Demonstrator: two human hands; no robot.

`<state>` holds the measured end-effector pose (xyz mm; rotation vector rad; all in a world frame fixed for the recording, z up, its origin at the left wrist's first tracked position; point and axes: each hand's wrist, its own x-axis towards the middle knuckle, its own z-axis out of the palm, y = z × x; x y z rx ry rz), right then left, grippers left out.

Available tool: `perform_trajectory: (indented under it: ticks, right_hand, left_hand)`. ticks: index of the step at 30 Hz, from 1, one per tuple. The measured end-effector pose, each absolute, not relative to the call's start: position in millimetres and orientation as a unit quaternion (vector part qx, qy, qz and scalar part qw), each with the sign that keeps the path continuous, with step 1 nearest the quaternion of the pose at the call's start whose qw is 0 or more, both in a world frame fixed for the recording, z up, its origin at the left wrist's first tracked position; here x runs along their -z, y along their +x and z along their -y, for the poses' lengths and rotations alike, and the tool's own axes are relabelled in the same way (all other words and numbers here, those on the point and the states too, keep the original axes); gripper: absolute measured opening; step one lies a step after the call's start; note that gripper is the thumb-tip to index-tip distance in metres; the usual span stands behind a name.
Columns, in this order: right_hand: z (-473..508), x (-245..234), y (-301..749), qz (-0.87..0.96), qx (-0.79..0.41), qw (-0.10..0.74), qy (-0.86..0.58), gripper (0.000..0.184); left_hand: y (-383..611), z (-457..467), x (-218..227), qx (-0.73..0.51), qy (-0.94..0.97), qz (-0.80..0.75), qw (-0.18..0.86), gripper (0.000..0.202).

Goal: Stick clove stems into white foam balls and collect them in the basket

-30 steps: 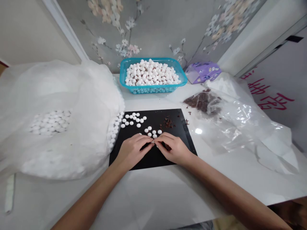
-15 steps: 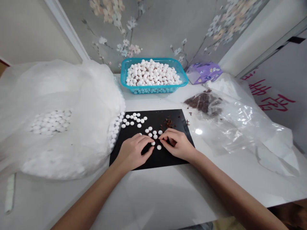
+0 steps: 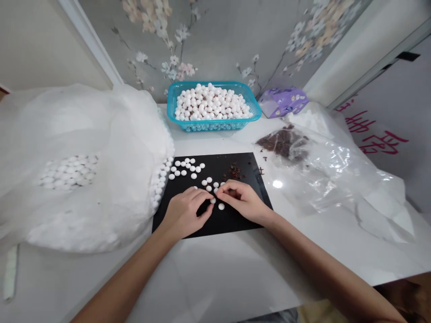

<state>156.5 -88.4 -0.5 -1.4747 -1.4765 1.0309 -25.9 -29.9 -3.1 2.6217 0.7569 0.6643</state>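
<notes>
My left hand (image 3: 184, 213) and right hand (image 3: 240, 201) curled narrow, fingertips almost meeting above black mat (image 3: 245, 172). Can't tell if holding anything; fingers hide contact. White disc (image 3: 213, 201) just below fingertips, second disc (image 3: 221, 206) beside right hand. Brown bits (image 3: 234, 171) ahead of right hand; teal basket (image 3: 213, 128) of discs farther ahead.
</notes>
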Motion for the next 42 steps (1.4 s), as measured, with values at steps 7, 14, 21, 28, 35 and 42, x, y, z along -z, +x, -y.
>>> perform_trajectory:
  ticks: [7,14,21,28,35,42]
  right_hand:
    - [90.3,-0.8,148.5,0.529,-0.482,0.401,-0.572,0.020]
    - [91.6,2.8,145.2,0.528,-0.458,0.412,-0.584,0.019]
    - [92.6,3.3,142.7,0.535,-0.427,0.411,-0.603,0.019]
    - [93.3,8.8,141.4,0.483,-0.439,0.437,-0.618,0.019]
    - [91.8,4.6,140.5,0.467,-0.428,0.436,-0.639,0.022]
    - [90.3,4.1,139.0,0.462,-0.420,0.431,-0.652,0.024]
  left_hand:
    - [-25.8,29.6,4.8,-0.249,0.915,-0.272,0.166,0.007]
    - [-25.2,29.8,4.2,-0.250,0.913,-0.273,0.171,0.008]
    - [-25.2,29.0,4.3,-0.253,0.912,-0.272,0.177,0.007]
    - [-25.4,28.5,4.6,-0.264,0.908,-0.266,0.186,0.007]
    - [-25.6,28.3,5.5,-0.260,0.909,-0.265,0.190,0.009]
    - [-25.0,28.7,4.2,-0.257,0.908,-0.267,0.194,0.010]
